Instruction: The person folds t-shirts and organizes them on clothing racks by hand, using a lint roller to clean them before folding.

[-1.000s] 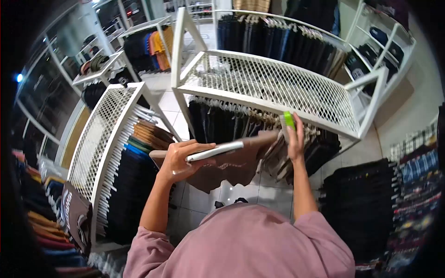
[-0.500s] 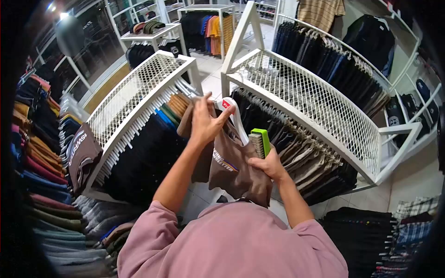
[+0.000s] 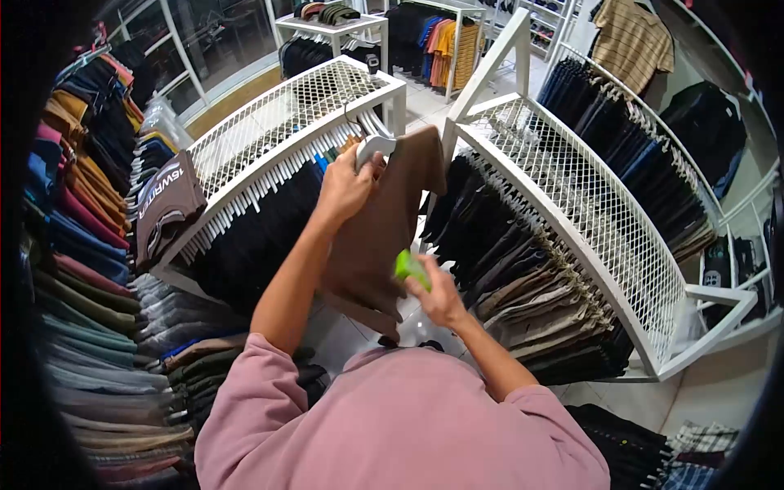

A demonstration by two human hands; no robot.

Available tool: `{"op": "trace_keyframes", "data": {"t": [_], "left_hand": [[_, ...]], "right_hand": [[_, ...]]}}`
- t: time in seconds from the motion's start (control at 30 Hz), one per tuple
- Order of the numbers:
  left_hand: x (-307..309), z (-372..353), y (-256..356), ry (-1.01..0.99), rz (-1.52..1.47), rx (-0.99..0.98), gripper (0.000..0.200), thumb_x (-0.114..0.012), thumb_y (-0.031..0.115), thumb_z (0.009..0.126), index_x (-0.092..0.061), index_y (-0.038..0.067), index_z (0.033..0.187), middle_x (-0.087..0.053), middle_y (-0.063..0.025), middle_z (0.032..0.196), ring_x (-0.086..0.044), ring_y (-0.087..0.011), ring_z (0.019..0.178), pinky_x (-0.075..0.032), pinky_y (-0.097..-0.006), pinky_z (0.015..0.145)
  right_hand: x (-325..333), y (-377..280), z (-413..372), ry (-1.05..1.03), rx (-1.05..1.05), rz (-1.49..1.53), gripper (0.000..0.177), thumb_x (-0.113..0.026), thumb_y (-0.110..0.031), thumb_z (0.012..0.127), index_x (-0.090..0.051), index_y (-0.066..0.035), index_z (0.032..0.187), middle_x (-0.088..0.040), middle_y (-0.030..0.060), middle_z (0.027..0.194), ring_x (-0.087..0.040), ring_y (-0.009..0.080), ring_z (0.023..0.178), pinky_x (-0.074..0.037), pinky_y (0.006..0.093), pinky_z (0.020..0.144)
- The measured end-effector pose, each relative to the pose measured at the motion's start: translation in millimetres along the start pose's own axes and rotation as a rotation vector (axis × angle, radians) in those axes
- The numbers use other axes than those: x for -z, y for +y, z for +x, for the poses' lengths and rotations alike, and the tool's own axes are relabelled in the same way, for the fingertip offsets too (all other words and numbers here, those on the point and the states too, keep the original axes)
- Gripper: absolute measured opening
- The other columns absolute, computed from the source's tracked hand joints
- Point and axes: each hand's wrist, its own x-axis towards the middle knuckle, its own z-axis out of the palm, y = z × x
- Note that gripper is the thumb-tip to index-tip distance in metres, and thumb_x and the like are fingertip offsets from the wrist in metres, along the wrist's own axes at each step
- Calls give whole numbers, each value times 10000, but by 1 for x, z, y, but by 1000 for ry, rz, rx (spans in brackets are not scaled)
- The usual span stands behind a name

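My left hand grips a white hanger that carries a brown T-shirt. The shirt hangs down between two white clothing racks. The hanger's hook is near the rail of the left rack. My right hand holds a bright green brush against the lower part of the brown shirt. Both sleeves are pink.
The left mesh-topped rack holds dark and coloured shirts. A second white mesh rack to the right carries dark and brown garments. Folded and hung clothes fill the wall at the left. More racks stand at the back. White floor tiles show below.
The view has swung left. My left hand raised the hanger with the brown shirt toward the left rack's rail. My right hand moved the green brush down along the shirt.
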Motion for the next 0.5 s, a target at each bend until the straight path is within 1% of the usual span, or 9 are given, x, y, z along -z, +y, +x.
{"op": "trace_keyframes", "data": {"t": [0.07, 0.1, 0.13, 0.2, 0.3, 0.37, 0.43, 0.47, 0.5], "left_hand": [[8, -1, -5, -19, -65, 72, 359, -616, 359, 1031, -676, 14, 1109, -680, -54, 756, -641, -120, 655, -516, -312, 610], [9, -1, -11, -27, -87, 74, 389, -602, 383, 1038, -679, 7, 1103, -662, -47, 738, -621, -111, 650, -497, -308, 596], [9, -2, -14, -37, -108, 71, 420, -587, 407, 1046, -682, 1, 1098, -644, -41, 720, -600, -102, 645, -479, -304, 581], [11, -13, 11, -57, -142, 68, 482, -559, 455, 1052, -687, -9, 1069, -614, -31, 699, -575, -91, 637, -455, -298, 564], [7, -21, 17, -164, -153, -3, 506, -564, 482, 1043, -694, -7, 1054, -599, -21, 688, -549, -84, 635, -445, -290, 559], [13, -26, 26, -197, -213, 45, 509, -567, 486, 1040, -696, -6, 1051, -592, -17, 682, -538, -82, 627, -439, -291, 554], [19, -26, 25, -218, -255, 114, 512, -572, 489, 1038, -701, -6, 1058, -572, 0, 676, -508, -72, 606, -419, -283, 537], [27, -26, 25, -229, -252, 136, 509, -578, 489, 1035, -705, -2, 1078, -564, 10, 681, -500, -63, 603, -407, -265, 529], [34, -28, 29, -242, -282, 171, 504, -582, 485, 1034, -706, -1, 1085, -562, 13, 683, -497, -59, 601, -403, -257, 524]], "right_hand": [[9, -5, 20, 347, 142, -28, 576, -696, -280, 931, -461, 20, 1363, -616, 245, 1202, -620, 395, 1099, -479, 440, 966], [18, -24, 32, 455, 198, -61, 594, -735, -201, 903, -451, 23, 1374, -578, 235, 1234, -583, 382, 1130, -454, 443, 998], [27, -29, 45, 543, 306, -215, 609, -742, -193, 900, -443, 25, 1383, -528, 235, 1275, -544, 379, 1173, -428, 446, 1023], [40, -34, 68, 645, 438, -287, 655, -749, -185, 899, -418, 38, 1419, -503, 239, 1243, -516, 395, 1147, -418, 462, 1024], [54, -43, 88, 703, 492, -415, 668, -739, -231, 910, -417, 34, 1432, -506, 240, 1224, -509, 394, 1137, -416, 474, 1021], [70, -28, 94, 740, 447, -592, 681, -720, -292, 922, -417, 29, 1441, -510, 240, 1219, -519, 395, 1137, -438, 480, 998], [90, 0, 90, 853, 286, -630, 665, -692, -344, 946, -421, 30, 1425, -523, 258, 1231, -546, 412, 1142, -483, 484, 957], [103, 30, 89, 956, 162, -634, 662, -678, -377, 961, -426, 33, 1415, -529, 263, 1249, -556, 416, 1152, -481, 484, 974], [116, 59, 81, 1014, -59, -683, 678, -673, -401, 967, -422, 39, 1418, -531, 261, 1267, -564, 413, 1160, -475, 487, 992]]}}
